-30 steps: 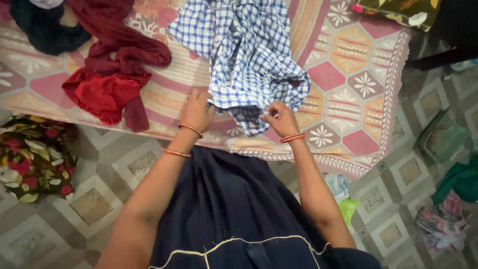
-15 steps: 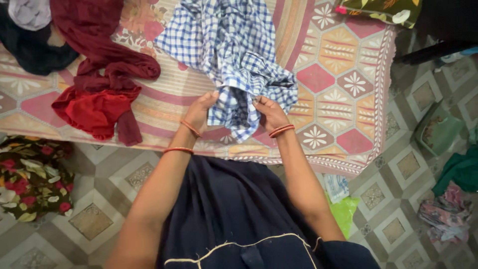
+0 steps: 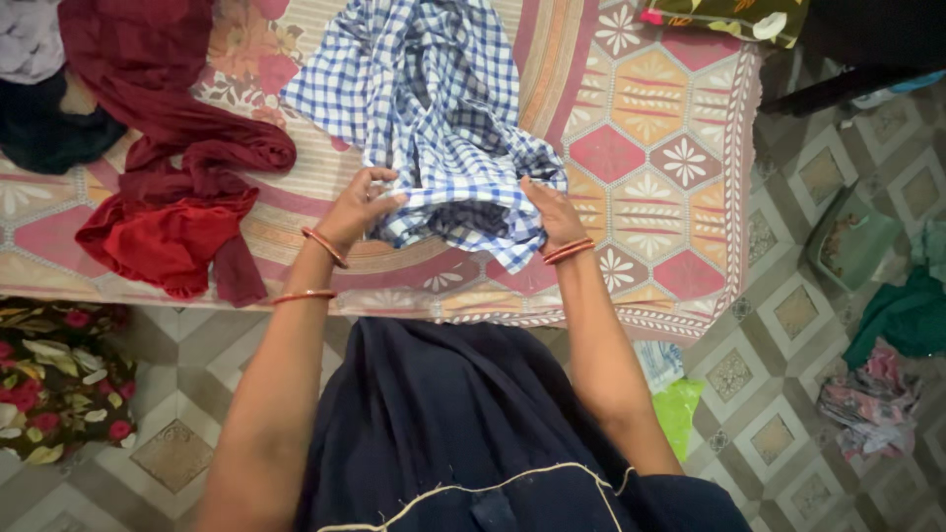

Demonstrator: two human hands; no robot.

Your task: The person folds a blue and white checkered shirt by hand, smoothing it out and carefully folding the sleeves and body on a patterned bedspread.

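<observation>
A blue-and-white checked garment (image 3: 434,108) lies crumpled on a bed covered by a patterned pink and orange sheet (image 3: 650,148). My left hand (image 3: 357,209) grips the garment's lower left bunched edge. At the lower right edge, my right hand (image 3: 550,211) presses against the cloth with fingers curled into it. Both wrists wear orange bangles. The bunched hem sits between the two hands near the bed's front edge.
A dark red cloth pile (image 3: 177,187) lies left of the checked garment, with dark and grey clothes (image 3: 39,99) at the far left. A floral bundle (image 3: 54,384) sits on the tiled floor at left. Green and patterned clothes (image 3: 887,335) lie on the floor at right.
Both hands have moved apart along the garment's lower edge, and the bunched hem has been gathered up between them. The view has shifted slightly.
</observation>
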